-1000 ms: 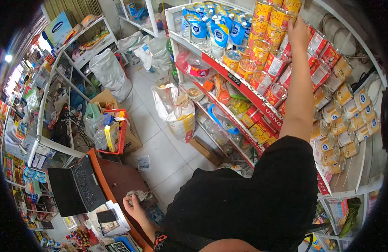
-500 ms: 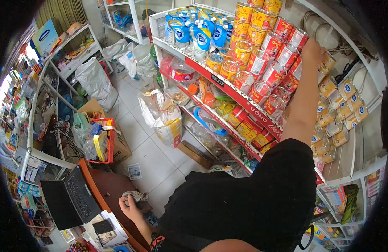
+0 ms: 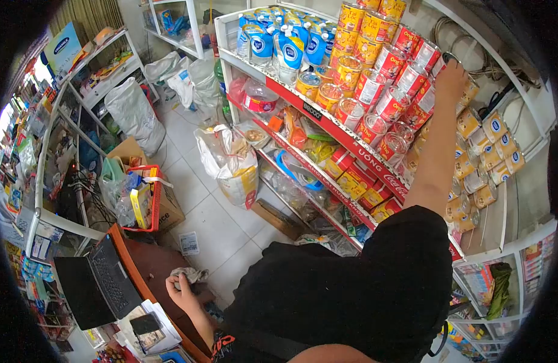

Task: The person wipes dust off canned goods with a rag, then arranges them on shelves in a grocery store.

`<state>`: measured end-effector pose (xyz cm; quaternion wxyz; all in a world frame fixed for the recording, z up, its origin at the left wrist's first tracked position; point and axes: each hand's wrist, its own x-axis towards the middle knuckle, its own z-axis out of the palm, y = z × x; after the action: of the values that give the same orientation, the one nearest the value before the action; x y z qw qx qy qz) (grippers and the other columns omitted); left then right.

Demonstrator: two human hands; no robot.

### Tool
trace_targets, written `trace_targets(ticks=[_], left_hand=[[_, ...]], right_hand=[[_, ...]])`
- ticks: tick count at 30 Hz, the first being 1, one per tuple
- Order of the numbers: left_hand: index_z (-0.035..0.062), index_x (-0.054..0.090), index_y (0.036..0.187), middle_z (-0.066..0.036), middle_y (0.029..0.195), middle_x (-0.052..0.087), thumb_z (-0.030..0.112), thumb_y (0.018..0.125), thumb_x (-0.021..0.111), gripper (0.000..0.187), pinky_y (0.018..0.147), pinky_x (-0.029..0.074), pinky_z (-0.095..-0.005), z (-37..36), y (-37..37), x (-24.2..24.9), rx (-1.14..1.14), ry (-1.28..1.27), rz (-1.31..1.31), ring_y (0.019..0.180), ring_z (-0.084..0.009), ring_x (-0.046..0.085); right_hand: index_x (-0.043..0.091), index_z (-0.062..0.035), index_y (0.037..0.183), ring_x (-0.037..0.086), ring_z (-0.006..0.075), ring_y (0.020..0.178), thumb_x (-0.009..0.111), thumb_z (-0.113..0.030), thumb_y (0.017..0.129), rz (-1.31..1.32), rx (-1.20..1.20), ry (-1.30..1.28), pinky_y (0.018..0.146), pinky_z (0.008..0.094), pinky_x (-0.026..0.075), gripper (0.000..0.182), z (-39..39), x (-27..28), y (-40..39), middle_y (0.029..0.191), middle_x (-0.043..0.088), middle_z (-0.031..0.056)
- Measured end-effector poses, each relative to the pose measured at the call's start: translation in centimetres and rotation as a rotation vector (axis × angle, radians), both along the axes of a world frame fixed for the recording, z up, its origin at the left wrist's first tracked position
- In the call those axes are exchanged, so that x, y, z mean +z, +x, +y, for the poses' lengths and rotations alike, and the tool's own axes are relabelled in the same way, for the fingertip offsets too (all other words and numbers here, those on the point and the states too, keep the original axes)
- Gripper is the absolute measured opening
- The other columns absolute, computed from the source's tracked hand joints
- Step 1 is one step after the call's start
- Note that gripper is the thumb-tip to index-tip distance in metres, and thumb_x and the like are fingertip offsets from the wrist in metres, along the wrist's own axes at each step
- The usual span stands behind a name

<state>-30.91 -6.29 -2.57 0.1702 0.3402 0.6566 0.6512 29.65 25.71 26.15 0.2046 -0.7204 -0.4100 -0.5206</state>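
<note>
Cans (image 3: 376, 91) fill the right-hand shelf (image 3: 336, 128), seemingly mostly stacked; what remains is unclear. The right hand (image 3: 451, 75) touches a far can (image 3: 439, 66), grip unclear; the left hand (image 3: 182, 292), near left, grips crumpled cloth (image 3: 196, 275)

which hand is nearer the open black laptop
Left: the left hand, holding a crumpled greyish cloth, is just right of the laptop; the right hand is up at the stacked red metal cans.
</note>
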Motion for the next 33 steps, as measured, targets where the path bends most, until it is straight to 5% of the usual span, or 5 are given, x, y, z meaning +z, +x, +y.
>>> trace_targets(ticks=[9,14,21,26,33], left_hand=[[0.0010,0.048,0.082,-0.001,0.079,0.047,0.009,0.078,0.058,0.013,0.071,0.037,-0.0243,0.2,0.0,0.7,0.041,-0.133,0.098,0.075,-0.0124,0.045],[0.0017,0.050,0.109,-0.013,0.108,0.049,0.020,0.075,0.063,0.040,0.089,0.037,-0.0334,0.5,0.2,0.9,-0.010,-0.148,0.230,0.103,-0.0247,0.046],[0.0042,0.032,0.132,-0.021,0.128,0.027,0.036,0.074,0.065,0.074,0.095,0.034,-0.0383,0.8,1.3,4.6,-0.094,-0.087,0.125,0.117,-0.0298,0.035],[0.0060,0.019,0.138,-0.023,0.139,0.010,0.059,0.064,0.065,0.103,0.099,0.027,-0.0452,0.0,0.9,9.1,-0.143,0.101,0.109,0.128,-0.0356,0.018],[0.0012,0.027,0.134,-0.018,0.134,0.029,0.054,0.056,0.075,0.106,0.103,0.017,-0.0414,-4.4,2.1,10.4,-0.390,0.179,0.332,0.128,-0.0305,0.021]], right_hand=[[0.062,-0.0050,0.081,0.058,0.0304,0.084,0.060,-0.020,0.075,0.179,0.195,0.068,0.074,0.0411,0.044,0.016,-3.5,1.3,-1.8,0.085,0.061,0.0148],[0.058,-0.0032,0.084,0.056,0.0296,0.083,0.057,-0.019,0.083,-0.275,0.393,0.210,0.072,0.0381,0.045,0.016,-4.9,1.4,-3.6,0.089,0.059,0.0136],[0.044,-0.0013,0.089,0.048,0.0381,0.107,0.058,0.002,0.077,-0.103,1.591,0.076,0.087,0.0438,0.040,0.019,-9.5,0.1,-21.8,0.091,0.053,0.0142],[0.049,-0.0073,0.069,0.055,0.0332,0.091,0.065,-0.004,0.067,-0.147,2.091,-0.304,0.080,0.0445,0.043,0.017,-13.7,-2.9,-33.9,0.083,0.052,0.0090],[0.057,-0.0054,0.087,0.054,0.0311,0.092,0.067,-0.008,0.066,-0.231,2.864,-0.875,0.079,0.0398,0.046,0.023,-17.6,-9.8,-44.5,0.089,0.055,0.0066]])
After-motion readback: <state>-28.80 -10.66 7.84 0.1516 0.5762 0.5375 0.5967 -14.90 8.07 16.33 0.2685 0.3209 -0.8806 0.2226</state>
